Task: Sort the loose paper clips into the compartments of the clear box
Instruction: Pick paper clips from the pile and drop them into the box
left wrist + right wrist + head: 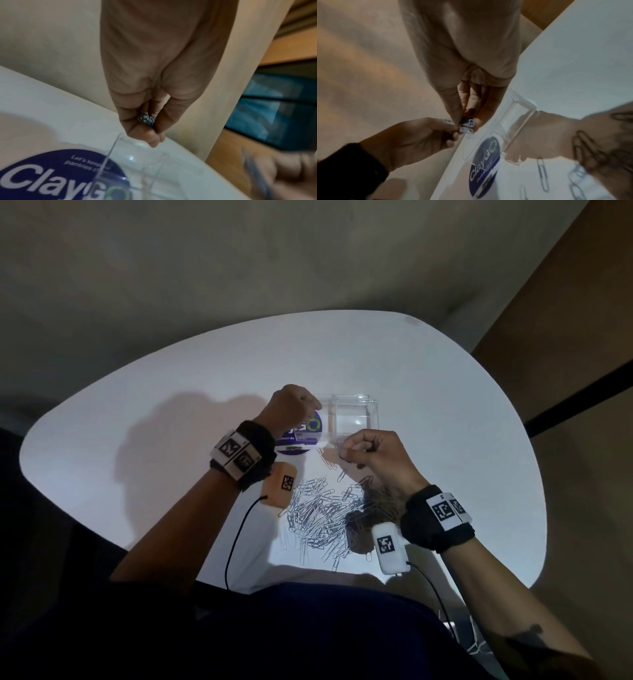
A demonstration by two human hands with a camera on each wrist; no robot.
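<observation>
A clear box (pixel 356 400) with compartments stands on the white table (pixel 445 405). My left hand (pixel 313 409) hovers over its left end, fingers curled, pinching a small bunch of silver paper clips (pixel 145 119). My right hand (pixel 344 453) hangs just in front of the box's near wall, fingertips pinching a few clips (pixel 469 123). A large pile of loose clips (pixel 318 518) lies on the table between my forearms. In the right wrist view the left hand (pixel 453 131) shows close beside the right fingertips (pixel 457 116), with the box (pixel 522 108) below.
A round blue sticker (pixel 298 440) with white lettering lies on the table under the box's left end. Stray clips (pixel 542 174) lie between box and pile. A wooden panel (pixel 565 371) stands to the right. The table's curved edge is near my body.
</observation>
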